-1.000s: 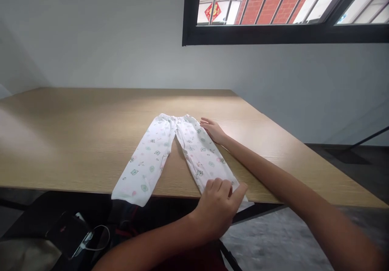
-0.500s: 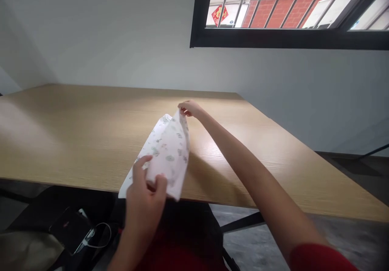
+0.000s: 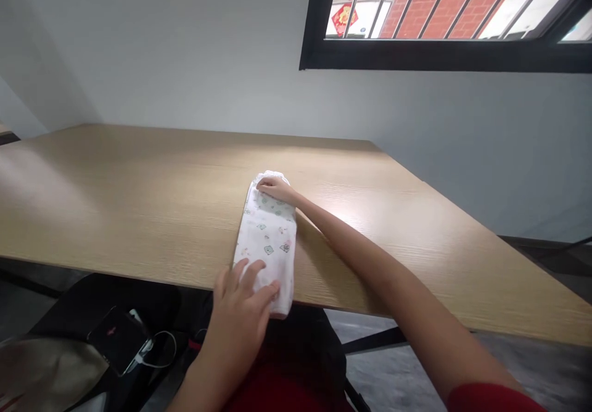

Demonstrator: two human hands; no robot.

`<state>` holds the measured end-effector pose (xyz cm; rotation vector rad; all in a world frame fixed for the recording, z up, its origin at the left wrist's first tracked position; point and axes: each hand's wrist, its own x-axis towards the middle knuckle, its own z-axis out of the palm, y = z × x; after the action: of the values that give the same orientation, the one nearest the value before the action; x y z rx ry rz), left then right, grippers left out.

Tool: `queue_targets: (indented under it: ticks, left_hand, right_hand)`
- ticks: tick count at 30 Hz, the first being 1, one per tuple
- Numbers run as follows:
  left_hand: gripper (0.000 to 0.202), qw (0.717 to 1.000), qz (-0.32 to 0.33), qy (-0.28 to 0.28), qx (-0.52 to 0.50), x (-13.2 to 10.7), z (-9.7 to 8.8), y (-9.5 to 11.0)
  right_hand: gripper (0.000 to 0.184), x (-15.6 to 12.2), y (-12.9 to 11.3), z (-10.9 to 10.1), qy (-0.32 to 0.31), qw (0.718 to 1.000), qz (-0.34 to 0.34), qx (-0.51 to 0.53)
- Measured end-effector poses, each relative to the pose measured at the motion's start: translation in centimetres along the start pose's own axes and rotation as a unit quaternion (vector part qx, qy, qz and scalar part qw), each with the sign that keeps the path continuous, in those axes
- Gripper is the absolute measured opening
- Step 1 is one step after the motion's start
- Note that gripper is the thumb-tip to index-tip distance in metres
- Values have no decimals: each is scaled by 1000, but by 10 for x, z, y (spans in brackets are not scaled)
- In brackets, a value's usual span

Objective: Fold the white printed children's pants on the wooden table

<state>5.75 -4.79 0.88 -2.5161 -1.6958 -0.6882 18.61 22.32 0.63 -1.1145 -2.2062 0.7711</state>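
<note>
On the table lies a white folded cloth garment (image 3: pixel 268 230), printed with small green and pink figures. Its far edge is gathered and ruffled, like an elastic waistband, and its near end reaches the table's front edge. My right hand (image 3: pixel 276 189) is at the far end, fingers closed in a pinch on the cloth just below the ruffled edge. Spread over the near end are the fingers of my left hand (image 3: pixel 245 298), touching the fabric without gripping it.
The wooden table (image 3: pixel 152 196) runs along a grey wall with a barred window (image 3: pixel 430 54). Below its front edge at the left, a black phone-like device (image 3: pixel 115 340) with a white cable (image 3: pixel 169 350) rests on a dark seat.
The raised upper layer of the garment has come down over the lower one, making a narrow strip. My right hand has lowered with it; my left hand's fingers have flattened. The view has shifted slightly.
</note>
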Motion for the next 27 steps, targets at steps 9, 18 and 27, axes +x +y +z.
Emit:
queue_targets:
  ticks: [9, 18, 27]
  left_hand:
    - [36, 973, 127, -171, -90, 142, 6, -56]
    - [41, 947, 212, -227, -80, 62, 13, -29]
    - [52, 969, 225, -105, 0, -5, -19, -71]
  right_hand:
    - [44, -62, -17, -25, -156, 987, -28, 16]
    - [49, -9, 16, -5, -106, 944, -83, -302]
    - [41, -72, -23, -14, -192, 944, -145, -224]
